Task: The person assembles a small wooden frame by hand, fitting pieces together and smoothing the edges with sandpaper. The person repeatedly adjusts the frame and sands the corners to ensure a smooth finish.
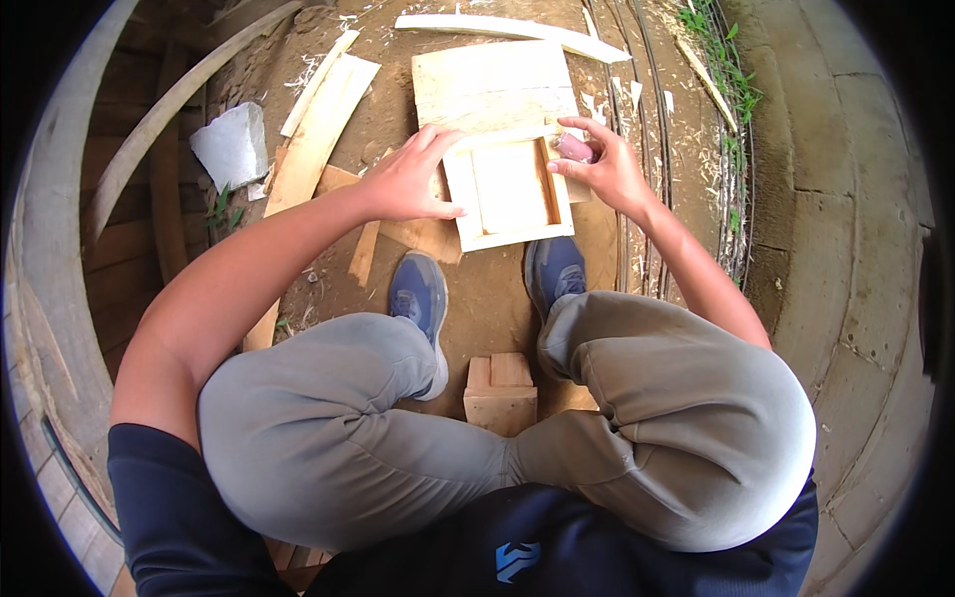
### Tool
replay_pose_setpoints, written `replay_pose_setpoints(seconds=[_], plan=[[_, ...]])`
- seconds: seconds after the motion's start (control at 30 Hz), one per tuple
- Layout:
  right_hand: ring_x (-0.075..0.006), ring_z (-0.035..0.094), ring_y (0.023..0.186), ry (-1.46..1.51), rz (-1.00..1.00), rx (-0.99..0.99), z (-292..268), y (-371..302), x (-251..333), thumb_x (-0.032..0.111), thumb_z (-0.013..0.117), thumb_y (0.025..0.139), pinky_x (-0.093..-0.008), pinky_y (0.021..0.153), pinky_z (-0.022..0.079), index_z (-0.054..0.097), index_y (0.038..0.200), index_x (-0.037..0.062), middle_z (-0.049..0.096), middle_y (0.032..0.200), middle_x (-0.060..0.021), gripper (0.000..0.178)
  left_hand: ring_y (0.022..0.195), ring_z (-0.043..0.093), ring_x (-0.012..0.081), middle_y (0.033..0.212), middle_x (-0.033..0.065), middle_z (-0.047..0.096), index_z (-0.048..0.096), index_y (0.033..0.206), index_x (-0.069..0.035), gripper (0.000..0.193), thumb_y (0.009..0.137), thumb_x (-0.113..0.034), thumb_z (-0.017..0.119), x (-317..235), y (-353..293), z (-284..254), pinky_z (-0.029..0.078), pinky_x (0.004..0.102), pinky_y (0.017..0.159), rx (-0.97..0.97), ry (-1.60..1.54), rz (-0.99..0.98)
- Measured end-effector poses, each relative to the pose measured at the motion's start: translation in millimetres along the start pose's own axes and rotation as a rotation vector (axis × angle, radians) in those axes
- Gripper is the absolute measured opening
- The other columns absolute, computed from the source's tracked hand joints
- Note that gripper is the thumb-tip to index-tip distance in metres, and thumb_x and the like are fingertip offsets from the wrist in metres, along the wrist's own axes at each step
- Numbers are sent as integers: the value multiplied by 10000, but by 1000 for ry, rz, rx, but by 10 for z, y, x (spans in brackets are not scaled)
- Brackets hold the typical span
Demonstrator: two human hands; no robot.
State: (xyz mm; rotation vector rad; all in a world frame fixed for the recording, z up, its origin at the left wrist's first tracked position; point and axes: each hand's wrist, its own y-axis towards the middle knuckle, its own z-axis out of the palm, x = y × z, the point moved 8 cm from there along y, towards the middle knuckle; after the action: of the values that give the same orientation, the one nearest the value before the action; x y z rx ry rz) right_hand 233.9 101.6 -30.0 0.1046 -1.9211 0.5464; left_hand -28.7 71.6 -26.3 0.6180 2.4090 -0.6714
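A shallow wooden box [513,240], like a small open tray with raised sides, is held tilted above my shoes. My left hand [411,181] grips its left side, thumb at the lower left and fingers along the upper left edge. At the upper right corner is my right hand [609,167], its index finger and thumb curled round a small pinkish, roll-like piece [573,149] against the box's right side. What that piece is made of cannot be made out. Beyond the box lies a flat, pale wooden board [487,85].
Long planks [323,134] and offcuts lie on the dirt at the left, near a whitish stone block [232,146]. A curved wood strip [512,26] lies at the far side. Between my feet sits a wooden block [500,393]. Dark cables run along the right, beside concrete paving [826,259].
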Motion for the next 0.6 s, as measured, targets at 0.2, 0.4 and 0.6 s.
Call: replay_pose_setpoints(seconds=[0.2,0.4,0.6], plan=[[-192,674,1178,-47,-21,43,-211,25,119,17,753,894,-324,994,557,566,1443,70,707,1280,-159,582,1417,443,394,1519,185,359,263,1614,-139,1096,743,-417,868,8,-36,27,431,503,1143,22,-10,-35],[-182,676,1142,-50,0,-84,-319,84,0,128,834,878,-321,956,562,608,1409,62,719,1221,-153,581,1418,431,405,1520,201,348,266,1599,-115,1056,765,-416,841,-32,-25,41,427,512,1139,-4,2,-14],[-205,701,1061,-200,4,-44,19,62,20,321,913,809,-348,893,565,618,1387,68,735,1112,-167,697,1417,414,408,1507,210,359,283,1576,-74,952,828,-390,780,4,-56,67,416,520,1132,-77,19,0]])
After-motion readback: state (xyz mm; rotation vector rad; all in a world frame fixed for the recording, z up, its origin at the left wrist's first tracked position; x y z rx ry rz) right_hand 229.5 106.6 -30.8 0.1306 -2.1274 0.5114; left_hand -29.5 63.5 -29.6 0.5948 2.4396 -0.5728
